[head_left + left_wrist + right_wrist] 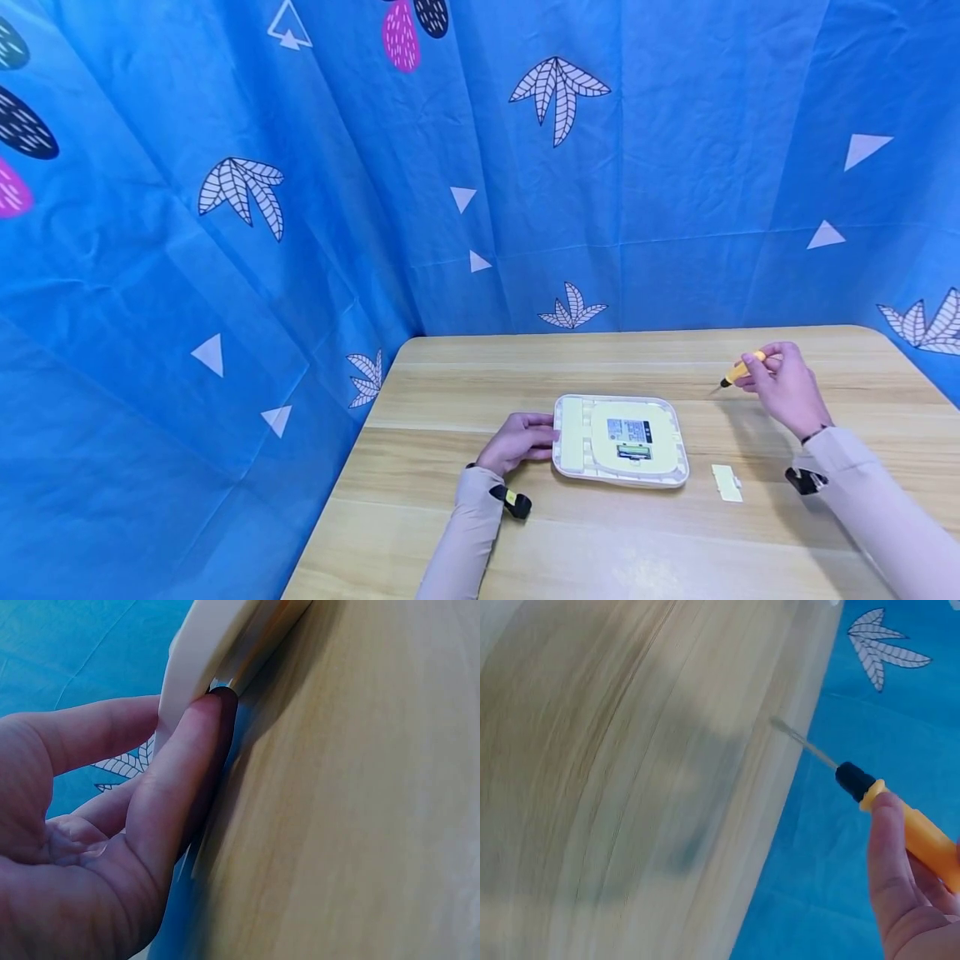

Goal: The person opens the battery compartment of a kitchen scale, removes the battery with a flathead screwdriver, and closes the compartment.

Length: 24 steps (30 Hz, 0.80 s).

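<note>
As the left hand [517,442] pinches a white device [600,450] by its left edge on the worktop [450,400], its cover [727,483] lies detached to the device's right, the compartment [634,452] not yet closed, while the right hand [791,392] grips a screwdriver [742,369] off that same side.

Both arms are covered by long, plain, pale greyish-beige sleeves, and light creases are seen in the left sleeve [467,543] and right sleeve [888,510]. At the left wrist a small rounded black device [519,506] is worn, marked with a yellow patch; at the right, a black piece [804,481] with pale details is worn. The left hand [519,442] and right hand [787,393] are left bare.
</note>
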Each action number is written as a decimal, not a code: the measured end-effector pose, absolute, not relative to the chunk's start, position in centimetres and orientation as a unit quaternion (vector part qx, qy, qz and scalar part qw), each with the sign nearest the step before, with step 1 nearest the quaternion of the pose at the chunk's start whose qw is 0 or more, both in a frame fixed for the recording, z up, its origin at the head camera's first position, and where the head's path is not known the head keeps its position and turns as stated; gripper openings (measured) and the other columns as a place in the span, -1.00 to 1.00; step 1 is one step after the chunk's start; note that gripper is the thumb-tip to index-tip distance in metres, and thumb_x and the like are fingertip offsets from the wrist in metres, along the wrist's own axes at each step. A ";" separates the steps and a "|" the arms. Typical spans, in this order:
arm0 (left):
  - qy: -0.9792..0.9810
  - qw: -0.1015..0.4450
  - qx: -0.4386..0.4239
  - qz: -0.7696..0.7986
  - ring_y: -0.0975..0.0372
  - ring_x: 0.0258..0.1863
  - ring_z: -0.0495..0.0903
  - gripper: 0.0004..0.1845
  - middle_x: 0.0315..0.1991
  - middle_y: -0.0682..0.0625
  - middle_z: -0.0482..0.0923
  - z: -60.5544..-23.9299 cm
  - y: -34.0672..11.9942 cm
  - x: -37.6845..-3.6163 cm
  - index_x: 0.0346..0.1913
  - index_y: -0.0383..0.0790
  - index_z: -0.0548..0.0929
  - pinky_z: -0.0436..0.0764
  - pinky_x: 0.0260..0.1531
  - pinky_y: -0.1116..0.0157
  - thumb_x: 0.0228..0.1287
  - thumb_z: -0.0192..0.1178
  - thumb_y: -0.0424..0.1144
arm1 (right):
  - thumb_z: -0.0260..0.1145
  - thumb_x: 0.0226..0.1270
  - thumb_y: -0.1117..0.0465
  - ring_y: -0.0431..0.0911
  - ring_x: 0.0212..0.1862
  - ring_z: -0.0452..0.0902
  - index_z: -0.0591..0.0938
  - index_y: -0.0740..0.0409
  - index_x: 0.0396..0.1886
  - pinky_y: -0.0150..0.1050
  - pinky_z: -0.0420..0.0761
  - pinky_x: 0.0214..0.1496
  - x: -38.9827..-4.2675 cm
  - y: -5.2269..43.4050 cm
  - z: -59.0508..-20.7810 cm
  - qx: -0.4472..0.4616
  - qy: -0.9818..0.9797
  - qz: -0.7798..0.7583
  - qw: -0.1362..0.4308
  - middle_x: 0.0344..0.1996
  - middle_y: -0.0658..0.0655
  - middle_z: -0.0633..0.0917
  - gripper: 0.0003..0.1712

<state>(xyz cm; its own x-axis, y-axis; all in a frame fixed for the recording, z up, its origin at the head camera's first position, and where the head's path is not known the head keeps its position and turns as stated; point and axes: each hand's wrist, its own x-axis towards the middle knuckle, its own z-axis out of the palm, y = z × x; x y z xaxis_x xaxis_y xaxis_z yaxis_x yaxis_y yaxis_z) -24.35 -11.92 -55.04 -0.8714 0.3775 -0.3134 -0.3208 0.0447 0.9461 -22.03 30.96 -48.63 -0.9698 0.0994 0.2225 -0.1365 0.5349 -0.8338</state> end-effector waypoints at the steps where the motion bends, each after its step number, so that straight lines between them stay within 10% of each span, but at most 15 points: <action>1: 0.677 0.253 0.020 0.691 0.12 -0.09 0.80 -0.51 0.08 -0.30 0.73 -55.1 -11.9 -24.4 0.31 -0.50 0.52 0.84 -0.05 0.27 0.35 0.29 -0.47 | -0.04 0.71 0.12 -0.45 -0.43 0.69 0.14 0.56 0.24 -0.53 0.76 -0.33 -21.9 31.0 -48.6 0.007 -0.863 0.491 0.118 0.00 0.71 0.63 -0.48; 10: 0.679 0.252 0.021 0.689 0.12 -0.08 0.79 -0.51 0.07 -0.25 0.74 -55.2 -11.9 -24.3 0.32 -0.49 0.53 0.83 -0.04 0.28 0.36 0.29 -0.46 | 0.10 0.65 0.18 -0.25 -0.46 0.78 0.32 0.54 0.20 -0.38 0.82 -0.30 -21.1 30.9 -48.2 -0.011 -0.794 0.600 0.095 -0.47 -0.21 0.77 -0.54; 16: 0.678 0.252 0.021 0.690 0.13 -0.08 0.79 -0.51 0.07 -0.26 0.73 -55.2 -11.9 -24.3 0.32 -0.48 0.52 0.83 -0.04 0.28 0.36 0.30 -0.45 | 0.28 0.52 0.32 -0.20 -0.35 0.82 0.64 0.19 -0.12 -0.37 0.83 -0.19 -20.4 30.8 -48.1 0.000 -0.695 0.719 0.023 -0.41 -0.04 0.82 -0.95; 24: 0.679 0.251 0.022 0.689 0.12 -0.07 0.79 -0.50 0.08 -0.27 0.72 -54.9 -12.0 -24.2 0.32 -0.49 0.51 0.83 -0.03 0.29 0.36 0.30 -0.45 | 0.38 0.40 0.39 -0.25 -0.23 0.82 0.73 0.03 -0.17 -0.39 0.82 -0.10 -19.6 30.5 -47.8 0.001 -0.663 0.748 -0.043 -0.31 -0.07 0.83 -0.84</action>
<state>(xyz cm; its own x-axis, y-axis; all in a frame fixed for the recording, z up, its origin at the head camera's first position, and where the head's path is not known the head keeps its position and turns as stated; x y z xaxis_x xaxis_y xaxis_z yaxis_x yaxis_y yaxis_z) -24.17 -11.98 -54.90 -0.8728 0.3768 -0.3101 -0.3157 0.0484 0.9476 -19.56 30.49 -47.83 -0.9963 -0.0652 -0.0557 0.0631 -0.1185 -0.9909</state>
